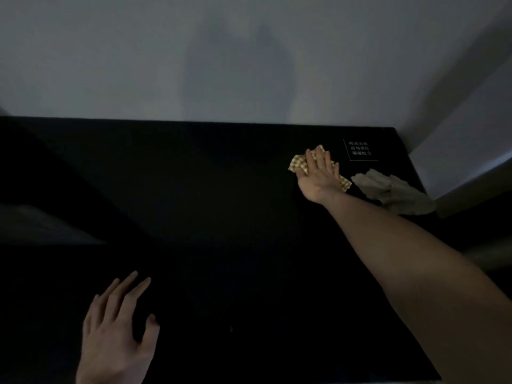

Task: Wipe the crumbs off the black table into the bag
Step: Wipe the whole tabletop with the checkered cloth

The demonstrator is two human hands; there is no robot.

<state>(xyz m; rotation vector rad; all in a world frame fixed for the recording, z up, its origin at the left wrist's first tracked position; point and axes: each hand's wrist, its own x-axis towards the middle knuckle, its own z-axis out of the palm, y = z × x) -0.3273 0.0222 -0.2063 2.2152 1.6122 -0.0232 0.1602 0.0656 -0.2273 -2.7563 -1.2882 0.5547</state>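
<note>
Head view: two hands on a dark black surface, dim light.

Nearest, left hand flat on the surface, fingers straight and spread, grip wide and holding nothing, wrist cut off by the bottom edge. Farther, right arm stretched to the far right corner, right hand pressing a yellow checked cloth down with straight fingers, cloth mostly hidden under the palm. Just beside it, a crumpled grey bag at the surface's right edge. Beyond, small white lettering, unreadable. Crumbs too faint to make out.

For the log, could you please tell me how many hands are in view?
2: the left hand lies near the table's front-left, and the right hand presses the cloth far right.
</note>
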